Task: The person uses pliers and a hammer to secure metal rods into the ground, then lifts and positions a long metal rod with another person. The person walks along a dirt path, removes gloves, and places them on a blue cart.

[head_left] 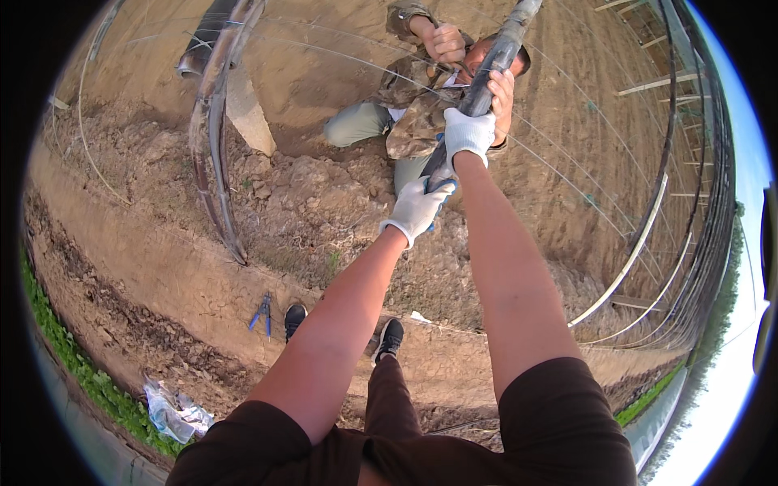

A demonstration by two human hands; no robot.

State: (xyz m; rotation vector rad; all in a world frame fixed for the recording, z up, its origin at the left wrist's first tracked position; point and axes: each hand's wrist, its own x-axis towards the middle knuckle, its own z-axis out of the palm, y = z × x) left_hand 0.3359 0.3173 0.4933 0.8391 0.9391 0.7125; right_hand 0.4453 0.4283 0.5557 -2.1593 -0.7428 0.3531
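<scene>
A thick dark grey pole [512, 36], its surface dull and worn, slants from the top of the view toward me. My left hand [416, 209], in a white glove with blue on the palm side, is closed round its lower end. Higher up, my right hand [469, 134] grips the same pole in a matching glove. Just above it, a bare hand [501, 95] of a co-worker also holds the pole. The co-worker [413, 105], in a camouflage jacket, crouches on the far side; their other hand [445, 42] is a fist near the pole, what it holds unclear.
Bent greenhouse hoops [212, 138] rise at left, beside a dark roll [212, 36]. Thin wires [559, 166] cross the soil ahead. Blue-handled pliers [261, 314] lie near my shoes [389, 338]. Crumpled plastic [177, 413] is at lower left; more frame tubes [628, 263] curve at right.
</scene>
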